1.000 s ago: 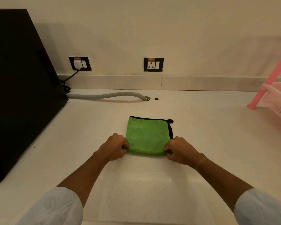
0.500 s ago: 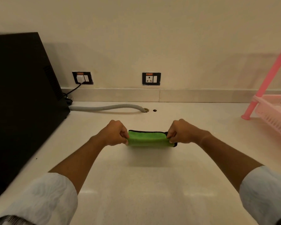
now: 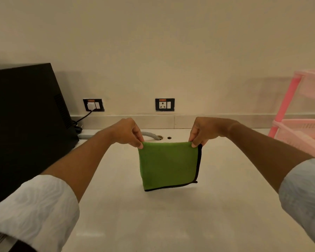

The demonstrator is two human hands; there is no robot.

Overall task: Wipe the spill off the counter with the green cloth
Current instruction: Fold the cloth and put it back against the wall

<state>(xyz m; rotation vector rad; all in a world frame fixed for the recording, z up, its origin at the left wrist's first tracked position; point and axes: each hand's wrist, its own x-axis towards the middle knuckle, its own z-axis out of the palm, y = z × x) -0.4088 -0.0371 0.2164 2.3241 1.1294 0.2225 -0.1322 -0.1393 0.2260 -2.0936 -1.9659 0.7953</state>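
Risk: slip of one pinched corner, from thin fingertip purchase; fold then drops open.
Risk: no spill visible on pale glossy stone counter (image 3: 225, 206); wrong area wiped.
Cloth: folded green microfibre cloth with black edging (image 3: 168, 165), hanging above counter, clear of it.
Left hand (image 3: 127, 132): pinching top-left corner.
Right hand (image 3: 204, 130): pinching top-right corner.

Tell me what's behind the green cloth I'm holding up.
The green cloth hangs from the left hand and right hand. Above it show the grey hose end and counter holes. The counter directly behind is covered; no spill shows.
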